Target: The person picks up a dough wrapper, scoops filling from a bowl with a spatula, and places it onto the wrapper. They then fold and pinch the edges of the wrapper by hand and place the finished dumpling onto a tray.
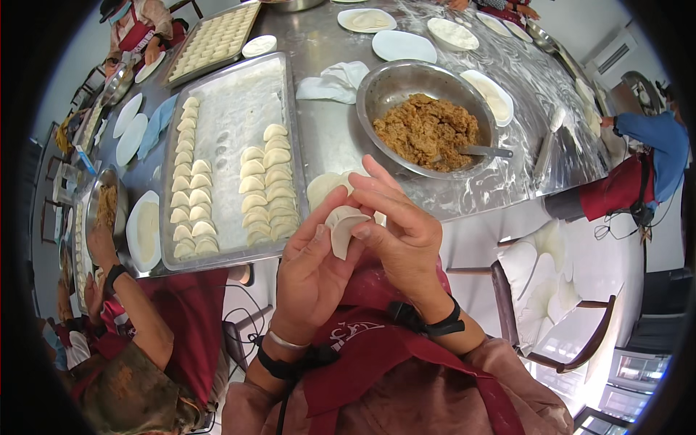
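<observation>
Between both hands, in front of my apron, is a partly folded dumpling (343, 228) of pale dough. My left hand (310, 266) cradles it from the left, the thumb near its edge. My right hand (402, 234) holds its right edge with thumb and fingers. Behind my fingertips lie round dough wrappers (325, 188) on the table, partly hidden. A metal tray (228, 119) to the left bears rows of folded dumplings (253, 184). Beyond my right hand stands a steel bowl (375, 87) of brown minced filling (427, 128), a metal utensil (485, 151) resting in it.
A crumpled white cloth (338, 81) and white plates (404, 47) lie on the floured steel table (522, 109). A second full tray (215, 41) stands at the back left. A co-worker's arm (142, 315) is close on the left; a chair (544, 293) stands at the right.
</observation>
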Demonstrator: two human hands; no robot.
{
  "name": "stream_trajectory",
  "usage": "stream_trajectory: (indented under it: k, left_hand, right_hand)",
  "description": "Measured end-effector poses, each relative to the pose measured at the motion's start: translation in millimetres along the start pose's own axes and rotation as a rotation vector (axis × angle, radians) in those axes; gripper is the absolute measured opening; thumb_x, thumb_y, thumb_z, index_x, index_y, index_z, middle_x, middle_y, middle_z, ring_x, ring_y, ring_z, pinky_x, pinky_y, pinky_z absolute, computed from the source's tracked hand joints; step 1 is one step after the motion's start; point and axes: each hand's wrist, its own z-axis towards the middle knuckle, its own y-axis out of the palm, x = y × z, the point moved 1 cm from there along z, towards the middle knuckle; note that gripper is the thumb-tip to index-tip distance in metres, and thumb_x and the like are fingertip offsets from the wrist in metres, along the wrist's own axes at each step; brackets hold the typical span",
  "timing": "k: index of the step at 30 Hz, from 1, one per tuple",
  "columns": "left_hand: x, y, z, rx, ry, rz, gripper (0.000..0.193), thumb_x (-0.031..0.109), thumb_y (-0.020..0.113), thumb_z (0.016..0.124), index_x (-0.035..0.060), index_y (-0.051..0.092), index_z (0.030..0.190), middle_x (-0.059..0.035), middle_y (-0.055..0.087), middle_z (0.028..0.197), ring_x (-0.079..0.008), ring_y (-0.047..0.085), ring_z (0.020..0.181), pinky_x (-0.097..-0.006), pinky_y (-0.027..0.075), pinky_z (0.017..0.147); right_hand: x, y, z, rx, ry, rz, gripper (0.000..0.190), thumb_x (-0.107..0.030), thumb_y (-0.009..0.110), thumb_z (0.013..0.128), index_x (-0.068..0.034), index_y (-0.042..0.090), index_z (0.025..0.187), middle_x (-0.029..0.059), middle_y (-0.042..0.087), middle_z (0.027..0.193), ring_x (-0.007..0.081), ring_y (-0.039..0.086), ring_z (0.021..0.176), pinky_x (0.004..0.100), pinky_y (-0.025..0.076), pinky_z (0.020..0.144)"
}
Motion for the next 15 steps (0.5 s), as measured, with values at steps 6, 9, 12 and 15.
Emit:
stream_trajectory:
  k: [6,9,12,15]
  left_hand:
    - [-3,0,-1,-0.034,-0.011,0.003,0.045,0.011,0.042,0.102,-0.0054,0.033,0.143,-0.0162,0.046,0.140,-0.0246,0.047,0.130,-0.0407,0.037,0.112]
    - [-3,1,-2,-0.010,-0.020,0.008,0.045,0.010,0.042,0.101,-0.0056,0.034,0.143,-0.0156,0.046,0.140,-0.0241,0.047,0.130,-0.0400,0.038,0.112]
    - [0,-1,-1,0.000,-0.039,0.031,0.046,0.012,0.042,0.102,-0.0059,0.034,0.143,-0.0154,0.047,0.139,-0.0231,0.048,0.129,-0.0388,0.038,0.111]
    - [0,-1,-3,-0.017,-0.069,0.016,0.046,0.017,0.041,0.103,-0.0063,0.035,0.142,-0.0151,0.048,0.138,-0.0219,0.049,0.127,-0.0378,0.039,0.110]
  right_hand:
    - [7,-4,-1,0.022,-0.059,-0.016,0.022,-0.002,0.074,0.076,-0.005,0.072,0.098,0.0113,0.070,0.107,0.0341,0.053,0.125,0.0419,0.043,0.103]
    - [7,-10,-2,-0.025,-0.087,-0.099,0.017,0.001,0.072,0.078,-0.002,0.072,0.095,0.0120,0.070,0.107,0.0349,0.052,0.126,0.0418,0.043,0.103]
    - [-3,-9,3,-0.043,0.023,-0.069,0.018,0.001,0.072,0.078,-0.002,0.072,0.096,0.0114,0.070,0.109,0.0345,0.052,0.126,0.0430,0.042,0.104]
    - [-6,-8,4,-0.051,0.115,-0.001,0.020,-0.003,0.074,0.075,-0.004,0.073,0.095,0.0090,0.071,0.106,0.0328,0.055,0.123,0.0453,0.040,0.105]
